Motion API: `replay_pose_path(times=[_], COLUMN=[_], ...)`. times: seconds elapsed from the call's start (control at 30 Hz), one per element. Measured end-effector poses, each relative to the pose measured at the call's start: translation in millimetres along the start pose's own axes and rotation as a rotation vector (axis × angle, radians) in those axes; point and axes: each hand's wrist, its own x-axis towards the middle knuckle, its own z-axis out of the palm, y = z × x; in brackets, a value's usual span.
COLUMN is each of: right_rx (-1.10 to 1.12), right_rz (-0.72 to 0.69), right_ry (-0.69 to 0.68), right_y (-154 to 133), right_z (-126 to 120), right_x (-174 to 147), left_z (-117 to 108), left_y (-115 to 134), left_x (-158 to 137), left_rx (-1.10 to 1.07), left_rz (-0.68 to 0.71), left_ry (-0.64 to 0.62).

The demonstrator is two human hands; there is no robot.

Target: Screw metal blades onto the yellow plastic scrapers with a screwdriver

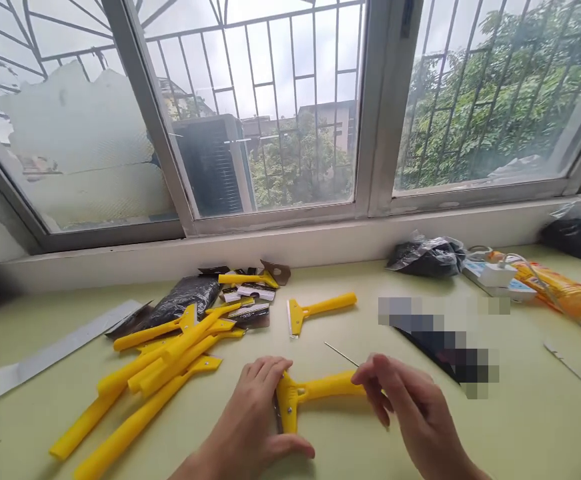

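On the green table (343, 453), the left hand (255, 403) grasps a yellow scraper (323, 388) by its flared head, which has one small screw (290, 410) and a dark edge. The right hand (410, 393) pinches a thin metal rod (341, 353) near its handle.

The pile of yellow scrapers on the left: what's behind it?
Behind the pile lie a black plastic bag and black-and-white packaging, with another scraper on top of the packaging. The bag's contents and whatever the pile covers can't be seen.
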Motion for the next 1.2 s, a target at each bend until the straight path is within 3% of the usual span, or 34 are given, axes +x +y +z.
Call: replay_pose_path(times=[0.1, 0.2, 0.33, 0.5, 0.63, 0.83, 0.97, 1.1, 1.2], right_rx=[-0.284, -0.351, -0.19, -0.068, 0.022, 0.015, 0.068, 0.145, 0.192], right_rz=[-0.22, -0.238, -0.152, -0.061, 0.052, 0.07, 0.094, 0.133, 0.137], right_ry=[-0.218, -0.33, -0.263, -0.114, -0.024, 0.012, -0.014, -0.046, -0.045], right_y=[5.4, 11.3, 14.5, 10.7, 9.4, 16.4, 14.5, 10.3, 9.3], right_z=[12.6, 26.8, 34.5, 26.8, 34.5, 69.2, 79.4, 81.6, 81.4], right_x=[0.9, 1.2, 0.0, -4.5, -4.6, 15.6, 19.5, 13.7, 11.7], left_z=[1.7, 0.7, 4.1, 6.4, 1.0, -13.0, -13.7, -4.7, -0.4], left_y=[6.1, 10.5, 9.3, 9.3, 16.9, 14.5, 10.5, 11.8, 13.0], left_x=[3.7, 4.0, 1.1, -0.1, 0.3, -3.3, -4.0, -5.1, -6.1], left_rx=[0.09, 0.127, 0.143, 0.091, 0.136, 0.101, 0.115, 0.301, 0.443], left_rz=[0.011, 0.017, 0.024, 0.012, 0.076, 0.277, 0.375, 0.503, 0.524], left_ry=[-0.018, -0.02, 0.028, 0.129, 0.042, -0.163, -0.134, -0.094, -0.124])
